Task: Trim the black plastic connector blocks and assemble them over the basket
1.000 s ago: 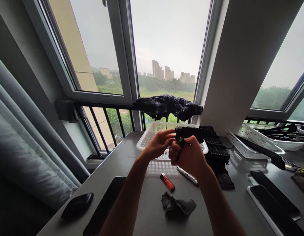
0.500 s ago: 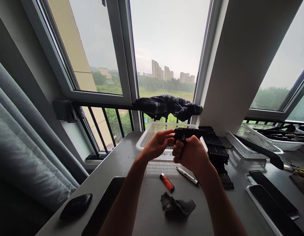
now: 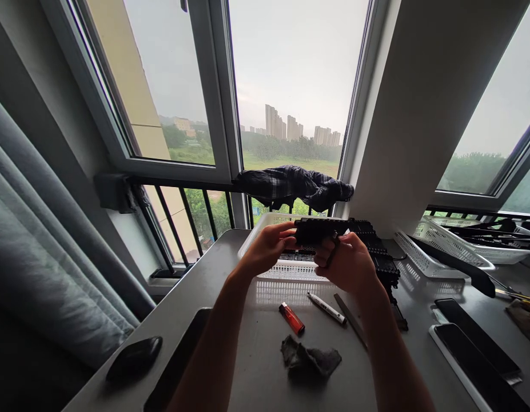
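Part (image 3: 311, 233), black (toothed edge), clamped in left hand (image 3: 265, 247); right hand (image 3: 349, 260) gripping dark object (image 3: 332, 255).

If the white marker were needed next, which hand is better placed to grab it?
Probably the right hand: it looks nearer the marker. Neither seems free, though: the left hand holds the black part, and the right grips a dark object.

Slim bare forearms (image 3: 219, 335) taper to narrow wrists (image 3: 241, 279), a bare left hand (image 3: 265, 247) and right hand (image 3: 349, 262).
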{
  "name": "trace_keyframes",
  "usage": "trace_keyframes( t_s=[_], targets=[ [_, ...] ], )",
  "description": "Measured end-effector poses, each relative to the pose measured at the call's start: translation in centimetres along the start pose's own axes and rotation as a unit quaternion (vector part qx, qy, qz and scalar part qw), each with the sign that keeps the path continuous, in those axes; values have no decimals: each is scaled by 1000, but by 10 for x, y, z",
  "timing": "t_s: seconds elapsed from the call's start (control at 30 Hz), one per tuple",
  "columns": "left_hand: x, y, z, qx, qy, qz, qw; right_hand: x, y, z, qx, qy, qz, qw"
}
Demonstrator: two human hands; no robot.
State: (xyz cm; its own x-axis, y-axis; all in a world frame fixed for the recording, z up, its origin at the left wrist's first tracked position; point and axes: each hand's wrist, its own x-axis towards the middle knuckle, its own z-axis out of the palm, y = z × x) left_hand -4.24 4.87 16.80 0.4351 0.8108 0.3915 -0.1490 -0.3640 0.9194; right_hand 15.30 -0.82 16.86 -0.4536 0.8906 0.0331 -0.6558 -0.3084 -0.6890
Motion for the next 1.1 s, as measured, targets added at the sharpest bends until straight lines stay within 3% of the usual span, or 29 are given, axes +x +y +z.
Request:
trace_keyframes(
  t_s=[0.17,0.5,0.67,0.9,1.1],
  targets=[
    [-1,2,-2,-1,31,-4,1000,-1,-6,-7,5,4,-19,1000],
    [-1,4,3,24,37,5,999,-4,-14,-17,34,19,-50,998],
    [1,3,5,35,36,9,999,0,-7,-7,19,5,-23,1000],
    [1,1,12,78,-11,21,997,8,14,8,-17,-9,7,1000],
    [3,-5,17,128,8,20,992,9,23,18,-36,-37,-9,999]
  ],
)
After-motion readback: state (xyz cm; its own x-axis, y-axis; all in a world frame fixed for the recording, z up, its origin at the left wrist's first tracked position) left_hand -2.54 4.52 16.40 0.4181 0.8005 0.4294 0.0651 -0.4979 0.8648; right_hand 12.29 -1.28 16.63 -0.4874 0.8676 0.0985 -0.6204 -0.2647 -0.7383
